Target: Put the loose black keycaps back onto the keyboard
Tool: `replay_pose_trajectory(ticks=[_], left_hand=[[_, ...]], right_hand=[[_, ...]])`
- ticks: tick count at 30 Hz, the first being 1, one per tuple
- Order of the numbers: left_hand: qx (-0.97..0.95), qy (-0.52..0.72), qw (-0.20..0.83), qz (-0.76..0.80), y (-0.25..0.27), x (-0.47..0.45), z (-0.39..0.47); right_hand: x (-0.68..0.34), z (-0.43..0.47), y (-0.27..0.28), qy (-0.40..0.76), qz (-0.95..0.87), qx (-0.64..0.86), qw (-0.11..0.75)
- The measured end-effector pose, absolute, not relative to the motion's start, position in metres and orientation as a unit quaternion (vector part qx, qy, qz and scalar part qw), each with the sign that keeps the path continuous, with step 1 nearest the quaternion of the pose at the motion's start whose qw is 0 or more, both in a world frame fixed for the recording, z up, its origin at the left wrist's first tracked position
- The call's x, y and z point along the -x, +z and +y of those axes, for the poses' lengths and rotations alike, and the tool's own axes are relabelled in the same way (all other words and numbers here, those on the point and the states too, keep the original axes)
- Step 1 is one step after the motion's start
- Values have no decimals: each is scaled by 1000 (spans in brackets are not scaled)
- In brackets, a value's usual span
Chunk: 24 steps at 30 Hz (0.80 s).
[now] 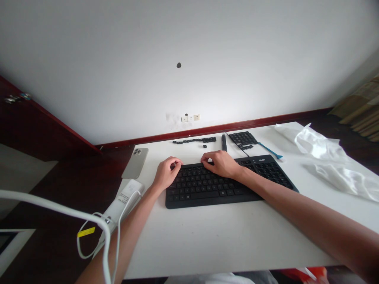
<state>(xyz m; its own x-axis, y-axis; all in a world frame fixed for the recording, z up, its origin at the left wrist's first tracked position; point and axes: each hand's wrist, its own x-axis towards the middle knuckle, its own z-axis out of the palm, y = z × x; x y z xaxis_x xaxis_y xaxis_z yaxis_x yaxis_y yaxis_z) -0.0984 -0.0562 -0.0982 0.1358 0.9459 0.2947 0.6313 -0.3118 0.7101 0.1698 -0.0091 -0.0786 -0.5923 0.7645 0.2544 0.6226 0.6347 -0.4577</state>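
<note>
Across the middle of the worktop (pixel 213 236), head view: black keyboard (pixel 204 195), long side roughly along the near edge, both hands at its far side. Left hand (pixel 168 172) at its far-left corner, thumb and finger pinched together; right hand (pixel 219 163) over its upper rows, fingers curled in. Cannot tell whether either grips a small piece.

Work looks partway: keyboard's main rows carry keys; a line of loose keys (pixel 194 140) and a block of keys (pixel 242 138) lie off it, by the worktop's far edge. Whether the number pad is filled: unclear.

Dark handle-like tool (pixel 224 142) between those two groups; blue tool (pixel 270 150) right of the block. Phone (pixel 135 163) at the far-left corner.

Containers: none certain. Translucent plastic (pixel 319 144) toward the right edge may be bags; no contents discernible.
</note>
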Motion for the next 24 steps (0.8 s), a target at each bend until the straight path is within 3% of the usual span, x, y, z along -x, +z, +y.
replay_pose_trajectory(ticks=[24], left_hand=[[-725, 364, 213, 544, -97, 98, -56]], right_hand=[[-170, -8, -79, 160, -880, 393, 216]])
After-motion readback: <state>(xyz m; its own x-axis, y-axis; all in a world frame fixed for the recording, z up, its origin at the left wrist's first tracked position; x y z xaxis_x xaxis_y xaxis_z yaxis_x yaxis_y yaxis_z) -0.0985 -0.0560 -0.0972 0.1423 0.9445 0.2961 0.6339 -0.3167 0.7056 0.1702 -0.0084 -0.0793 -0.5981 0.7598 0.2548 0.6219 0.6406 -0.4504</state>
